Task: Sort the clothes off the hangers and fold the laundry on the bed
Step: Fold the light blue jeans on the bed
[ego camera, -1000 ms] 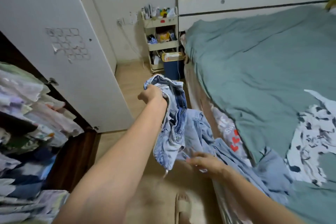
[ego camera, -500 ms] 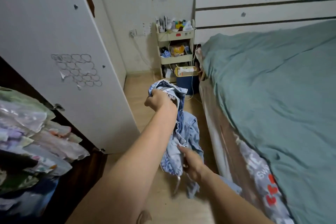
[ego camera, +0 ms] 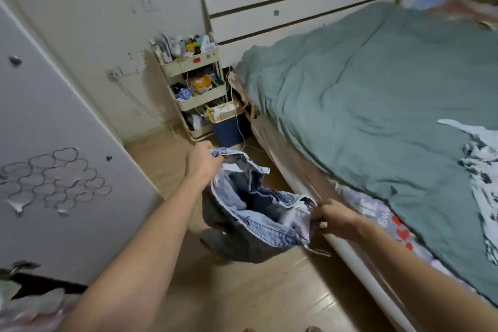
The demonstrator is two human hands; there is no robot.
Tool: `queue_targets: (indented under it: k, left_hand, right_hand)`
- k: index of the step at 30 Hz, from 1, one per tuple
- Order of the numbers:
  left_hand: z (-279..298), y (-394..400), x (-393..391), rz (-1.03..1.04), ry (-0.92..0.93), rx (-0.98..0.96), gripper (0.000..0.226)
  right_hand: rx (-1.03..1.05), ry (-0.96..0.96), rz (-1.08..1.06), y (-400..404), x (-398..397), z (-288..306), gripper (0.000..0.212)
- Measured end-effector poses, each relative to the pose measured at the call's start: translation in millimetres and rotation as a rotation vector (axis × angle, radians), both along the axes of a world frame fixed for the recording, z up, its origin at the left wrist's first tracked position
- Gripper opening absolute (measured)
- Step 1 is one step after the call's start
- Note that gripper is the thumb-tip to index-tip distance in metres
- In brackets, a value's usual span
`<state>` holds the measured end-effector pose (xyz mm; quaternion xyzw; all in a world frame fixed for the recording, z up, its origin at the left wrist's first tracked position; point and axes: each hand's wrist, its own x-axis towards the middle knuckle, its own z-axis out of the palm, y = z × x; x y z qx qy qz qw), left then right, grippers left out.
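Left hand (ego camera: 204,160) closed on one edge of a pair of denim jeans (ego camera: 258,207), fingers curled tight around the waistband. Right hand (ego camera: 335,219) pinched shut on the opposite edge, thumb on top, fabric bunched under the fingertips. Jeans stretched open between the two hands, held above the wooden floor (ego camera: 242,296), pale inner side and dark hollow facing up, loose cloth sagging below both hands. Just right of the right hand, the bed (ego camera: 350,253) edge and a printed sheet (ego camera: 377,213) with red hearts; beyond that, a green duvet (ego camera: 377,94) spread wide, and a black-and-white patterned garment (ego camera: 482,170) lying on it, far right of the right hand. Ahead of the left hand, a cream three-tier trolley (ego camera: 194,89) crammed with small items, and a dark blue bin (ego camera: 229,129) just beside it, both against the wall. Left of the left hand, a white wardrobe door (ego camera: 62,143) with a honeycomb pattern. Below the left forearm, at the lower left corner, a blurred pile of folded clothes (ego camera: 29,307).
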<state>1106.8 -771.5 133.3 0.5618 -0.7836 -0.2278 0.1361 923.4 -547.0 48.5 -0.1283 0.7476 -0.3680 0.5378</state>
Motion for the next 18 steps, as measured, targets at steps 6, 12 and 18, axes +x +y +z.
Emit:
queue_targets:
  k: [6, 12, 18]
  left_hand:
    - [-33, -8, 17, -0.228, -0.569, -0.055, 0.020]
    - [-51, 1, 9, -0.360, -0.586, 0.136, 0.024]
    - [-86, 14, 10, -0.339, -0.377, 0.326, 0.023]
  right_hand:
    - [0.308, 0.893, 0.287, -2, -26, -1, 0.015]
    - [0.287, 0.341, -0.334, -28, -46, -64, 0.039]
    - [0.147, 0.356, -0.178, -8, -23, -36, 0.014]
